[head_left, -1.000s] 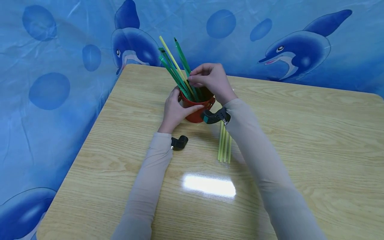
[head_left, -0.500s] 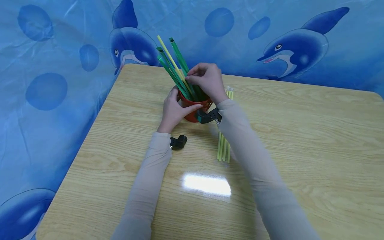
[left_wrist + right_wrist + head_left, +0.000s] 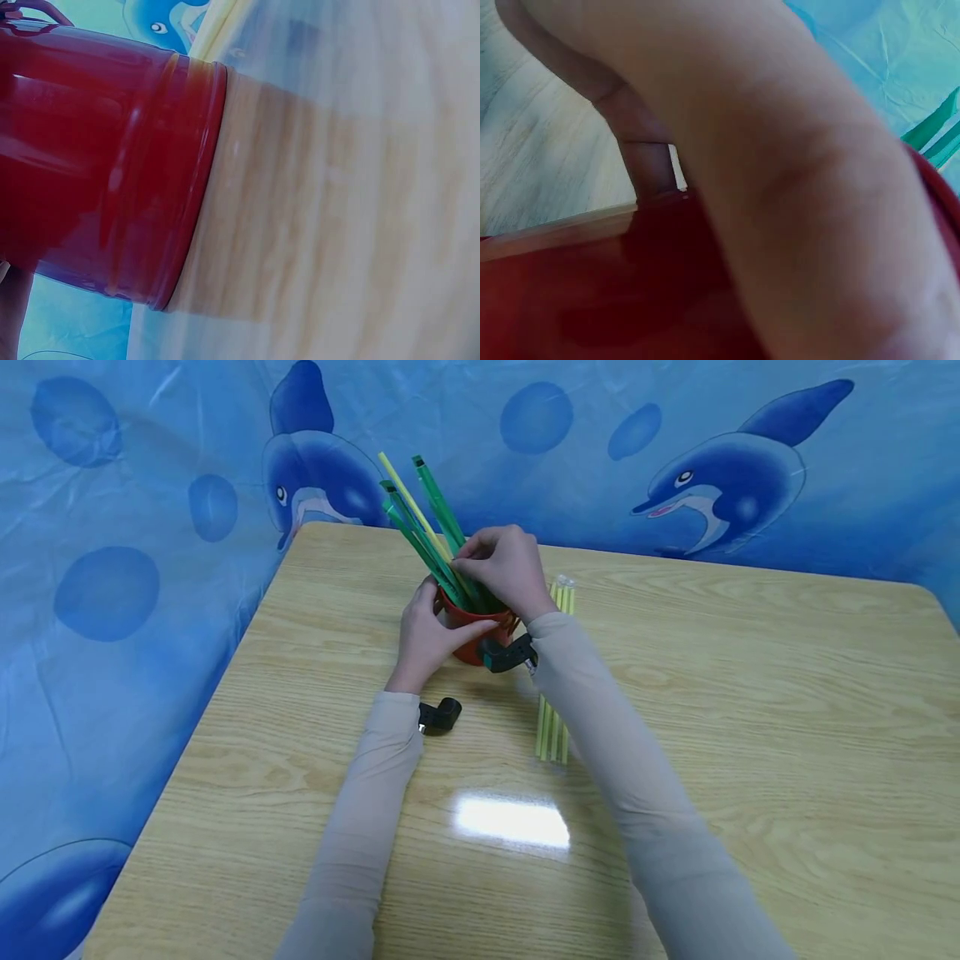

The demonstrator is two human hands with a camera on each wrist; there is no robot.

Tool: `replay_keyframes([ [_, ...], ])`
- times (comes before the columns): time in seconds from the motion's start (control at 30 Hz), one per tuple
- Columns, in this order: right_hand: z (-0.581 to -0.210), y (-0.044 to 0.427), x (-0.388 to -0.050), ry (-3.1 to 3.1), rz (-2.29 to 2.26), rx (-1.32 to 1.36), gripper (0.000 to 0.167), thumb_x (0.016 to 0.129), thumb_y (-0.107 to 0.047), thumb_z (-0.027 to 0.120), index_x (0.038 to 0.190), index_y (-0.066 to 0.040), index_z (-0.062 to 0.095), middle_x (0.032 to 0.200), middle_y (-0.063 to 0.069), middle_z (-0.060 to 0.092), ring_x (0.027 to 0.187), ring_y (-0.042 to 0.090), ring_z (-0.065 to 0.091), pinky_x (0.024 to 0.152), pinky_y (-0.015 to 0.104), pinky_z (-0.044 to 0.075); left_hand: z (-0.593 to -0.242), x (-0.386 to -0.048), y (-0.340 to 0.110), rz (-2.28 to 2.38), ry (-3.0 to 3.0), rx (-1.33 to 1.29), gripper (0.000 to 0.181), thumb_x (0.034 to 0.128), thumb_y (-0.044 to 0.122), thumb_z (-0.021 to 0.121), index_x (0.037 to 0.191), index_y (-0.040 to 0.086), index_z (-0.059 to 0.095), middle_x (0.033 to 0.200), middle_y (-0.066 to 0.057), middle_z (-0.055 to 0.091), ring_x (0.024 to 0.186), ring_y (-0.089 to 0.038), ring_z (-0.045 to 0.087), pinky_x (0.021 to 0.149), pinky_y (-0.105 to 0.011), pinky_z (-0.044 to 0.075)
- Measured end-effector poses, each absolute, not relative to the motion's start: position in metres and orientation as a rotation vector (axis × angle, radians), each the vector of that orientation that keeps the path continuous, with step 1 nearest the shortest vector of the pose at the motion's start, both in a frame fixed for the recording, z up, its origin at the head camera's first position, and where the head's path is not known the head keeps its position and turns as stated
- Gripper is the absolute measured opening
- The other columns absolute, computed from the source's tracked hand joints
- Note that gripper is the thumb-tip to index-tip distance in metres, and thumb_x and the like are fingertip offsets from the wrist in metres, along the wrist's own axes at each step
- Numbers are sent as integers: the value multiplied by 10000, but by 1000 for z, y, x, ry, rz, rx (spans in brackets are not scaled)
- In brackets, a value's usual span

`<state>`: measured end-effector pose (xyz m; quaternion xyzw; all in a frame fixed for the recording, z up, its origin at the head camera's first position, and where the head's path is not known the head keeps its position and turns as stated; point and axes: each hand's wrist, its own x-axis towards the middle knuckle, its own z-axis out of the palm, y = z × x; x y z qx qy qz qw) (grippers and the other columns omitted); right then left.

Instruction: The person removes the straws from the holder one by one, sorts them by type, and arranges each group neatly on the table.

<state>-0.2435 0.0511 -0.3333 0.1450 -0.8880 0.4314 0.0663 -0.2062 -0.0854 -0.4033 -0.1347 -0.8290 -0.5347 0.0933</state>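
Observation:
A red bucket (image 3: 470, 648) stands on the table, a handle at its side. My left hand (image 3: 422, 635) grips it, fingers round the left rim and thumb across the front. Several green, flat, strip-like sticks with dark tips (image 3: 437, 502) lean leftward out of it, along with one thin yellow straw (image 3: 402, 487). Above the opening, my right hand (image 3: 504, 567) pinches that straw between thumb and fingertips. The left wrist view has the bucket's lower wall (image 3: 97, 165) close up. In the right wrist view a large blurred finger (image 3: 795, 172) covers much of the bucket.
Several yellow straws in clear wrapping (image 3: 552, 731) lie right of the bucket, partly under my right forearm. The wooden table (image 3: 750, 710) reaches far right. A blue dolphin-printed sheet (image 3: 465, 410) hangs behind its back edge.
The head view has shifted slightly, moving everything a little left. My right hand has lowered slightly toward the bucket along the yellow straw. My left hand keeps its hold on the bucket.

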Motion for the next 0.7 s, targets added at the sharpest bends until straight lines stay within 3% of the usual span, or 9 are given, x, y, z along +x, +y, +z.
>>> replay_keyframes([
  [0.7, -331, 50, -240, -2784, 1198, 562, 159, 884, -177, 677, 957, -54, 748, 898, 78, 713, 819, 166, 651, 733, 280, 535, -403, -208, -83, -1618, -2451, -370, 747, 731, 303, 821, 1344, 82, 456, 1287, -86, 520, 1191, -180, 503, 995, -304, 423],
])
